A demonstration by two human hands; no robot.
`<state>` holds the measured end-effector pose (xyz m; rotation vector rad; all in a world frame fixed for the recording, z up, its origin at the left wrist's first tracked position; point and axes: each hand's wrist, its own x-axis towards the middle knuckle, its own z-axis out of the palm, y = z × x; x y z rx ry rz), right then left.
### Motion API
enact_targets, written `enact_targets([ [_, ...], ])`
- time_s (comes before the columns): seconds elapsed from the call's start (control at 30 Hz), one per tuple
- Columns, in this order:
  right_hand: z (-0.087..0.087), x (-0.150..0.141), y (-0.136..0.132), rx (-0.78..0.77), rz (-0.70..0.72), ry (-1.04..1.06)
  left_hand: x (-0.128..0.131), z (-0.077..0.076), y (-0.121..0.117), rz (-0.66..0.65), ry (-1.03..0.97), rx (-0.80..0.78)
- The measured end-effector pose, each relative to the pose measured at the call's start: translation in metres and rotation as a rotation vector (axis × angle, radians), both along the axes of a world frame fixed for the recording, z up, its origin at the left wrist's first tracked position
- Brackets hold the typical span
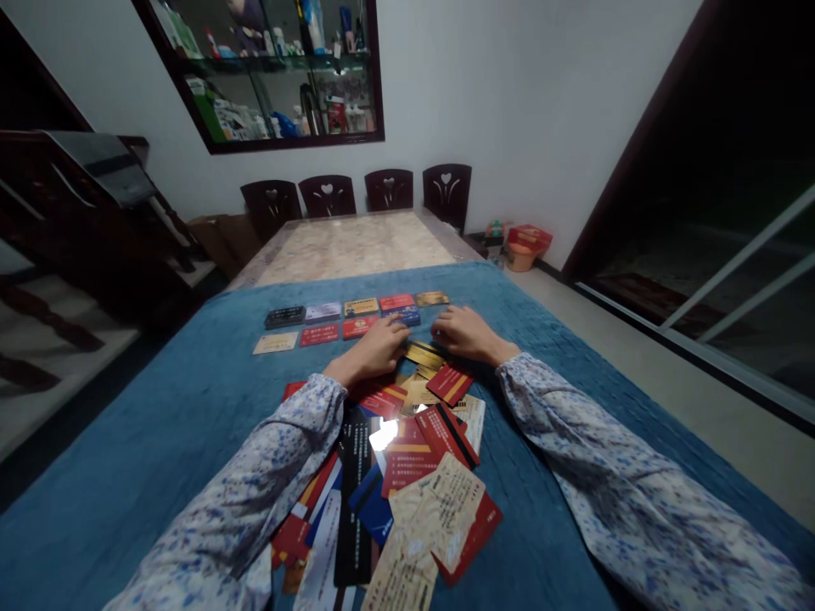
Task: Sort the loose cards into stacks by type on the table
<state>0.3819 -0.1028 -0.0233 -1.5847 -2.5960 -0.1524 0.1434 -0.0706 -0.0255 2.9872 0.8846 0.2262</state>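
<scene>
My left hand [377,344] lies palm down at the back of a loose heap of cards, its fingers reaching forward onto the near edge of a blue card [403,316]. My right hand [468,333] rests on the cloth just right of it, fingers curled in and their undersides hidden. Between the hands lies a gold card with a dark stripe [425,355]. A red card [449,383], a long black card [354,501] and a cream card [446,509] overlap in the heap nearer me. Beyond my left hand are a red card [360,327] and another red card [319,334].
A back row holds a black stack [284,317], a silver stack [323,312], a yellow stack [361,307] and a gold card [432,298]. A cream card [275,343] lies front left. Blue cloth [191,399] covers the near table; several chairs [446,191] stand behind.
</scene>
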Motion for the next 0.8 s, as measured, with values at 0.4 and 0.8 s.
enact_targets([
  [0.4, -0.002, -0.008, -0.030, -0.027, 0.012, 0.001, 0.006, -0.015, -0.007, -0.111, -0.007, -0.025],
  [0.8, 0.002, -0.014, -0.034, -0.068, 0.065, 0.003, 0.003, -0.015, -0.013, -0.031, 0.023, -0.054],
])
